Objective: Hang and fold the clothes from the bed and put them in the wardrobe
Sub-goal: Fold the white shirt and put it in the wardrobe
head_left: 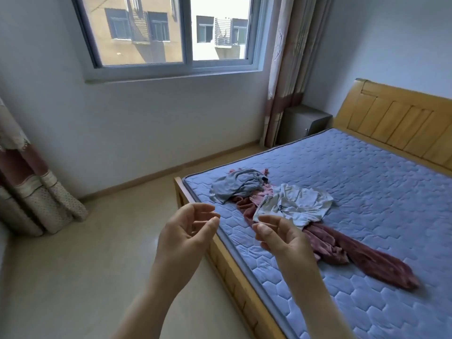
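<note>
Over the near corner of the bed (367,182) our left hand (188,231) and right hand (276,237) hang empty, fingers loosely curled. Just beyond them, heaped on the bed: white shirt (296,204) on top of a long pink garment (367,260), grey top (234,184) beside. Best we take the white shirt first, by both shoulders, and lift it clear of the pink one. Wardrobe not in view.

Both hands, left hand (187,232) and right hand (281,237), hover loosely curled and empty before the bed (367,182), where grey (238,184), white (297,204) and seemingly pink clothes (362,255) lie heaped.
</note>
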A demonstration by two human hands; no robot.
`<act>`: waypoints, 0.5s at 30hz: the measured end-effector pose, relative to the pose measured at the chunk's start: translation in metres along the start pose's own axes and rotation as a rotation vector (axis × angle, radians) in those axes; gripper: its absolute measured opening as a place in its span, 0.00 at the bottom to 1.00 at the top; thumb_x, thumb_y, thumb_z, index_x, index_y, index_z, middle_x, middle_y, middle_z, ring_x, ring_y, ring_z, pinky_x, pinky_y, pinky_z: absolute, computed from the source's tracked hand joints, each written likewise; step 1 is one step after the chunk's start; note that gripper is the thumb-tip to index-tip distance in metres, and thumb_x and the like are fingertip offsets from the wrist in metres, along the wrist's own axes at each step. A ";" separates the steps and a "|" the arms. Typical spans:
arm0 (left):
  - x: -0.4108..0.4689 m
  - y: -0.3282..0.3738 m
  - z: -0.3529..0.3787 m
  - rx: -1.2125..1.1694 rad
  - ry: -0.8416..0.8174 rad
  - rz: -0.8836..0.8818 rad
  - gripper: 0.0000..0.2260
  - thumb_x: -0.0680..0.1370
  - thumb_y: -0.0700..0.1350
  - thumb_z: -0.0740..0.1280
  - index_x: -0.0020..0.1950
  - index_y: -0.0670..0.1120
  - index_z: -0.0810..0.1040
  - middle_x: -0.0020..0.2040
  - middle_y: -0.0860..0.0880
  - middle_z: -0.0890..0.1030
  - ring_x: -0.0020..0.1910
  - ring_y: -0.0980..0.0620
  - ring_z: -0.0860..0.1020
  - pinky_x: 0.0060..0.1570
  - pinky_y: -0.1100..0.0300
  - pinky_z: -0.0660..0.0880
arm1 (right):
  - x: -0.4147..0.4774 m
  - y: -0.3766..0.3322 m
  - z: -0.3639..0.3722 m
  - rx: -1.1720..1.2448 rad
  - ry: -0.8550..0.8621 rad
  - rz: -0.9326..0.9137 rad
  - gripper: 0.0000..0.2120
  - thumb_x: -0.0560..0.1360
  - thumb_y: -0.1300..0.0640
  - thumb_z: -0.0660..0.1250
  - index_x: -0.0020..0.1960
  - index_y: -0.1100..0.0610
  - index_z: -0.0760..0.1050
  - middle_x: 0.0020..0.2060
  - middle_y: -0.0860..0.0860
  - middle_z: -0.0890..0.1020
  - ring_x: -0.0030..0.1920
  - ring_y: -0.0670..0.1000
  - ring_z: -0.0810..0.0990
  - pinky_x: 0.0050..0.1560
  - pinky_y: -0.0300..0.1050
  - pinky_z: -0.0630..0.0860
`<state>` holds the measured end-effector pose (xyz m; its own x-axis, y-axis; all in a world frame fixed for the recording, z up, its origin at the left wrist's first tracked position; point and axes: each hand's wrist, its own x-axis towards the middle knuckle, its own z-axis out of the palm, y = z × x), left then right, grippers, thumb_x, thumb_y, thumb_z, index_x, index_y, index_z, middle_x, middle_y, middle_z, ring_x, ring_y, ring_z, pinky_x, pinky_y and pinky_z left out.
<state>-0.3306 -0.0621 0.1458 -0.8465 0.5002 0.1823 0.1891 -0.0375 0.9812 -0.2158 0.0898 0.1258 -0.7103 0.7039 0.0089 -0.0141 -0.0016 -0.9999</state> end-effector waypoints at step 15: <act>0.208 -0.090 0.047 0.091 -0.245 -0.103 0.08 0.74 0.42 0.73 0.50 0.53 0.82 0.46 0.52 0.85 0.44 0.54 0.83 0.41 0.64 0.77 | 0.175 0.044 -0.007 -0.020 0.246 0.119 0.04 0.77 0.60 0.68 0.51 0.55 0.80 0.45 0.53 0.85 0.46 0.48 0.83 0.53 0.45 0.79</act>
<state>-0.5000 0.0860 0.0924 -0.7201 0.6920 0.0500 0.1614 0.0971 0.9821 -0.3356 0.2182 0.0829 -0.5133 0.8512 -0.1092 0.0752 -0.0821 -0.9938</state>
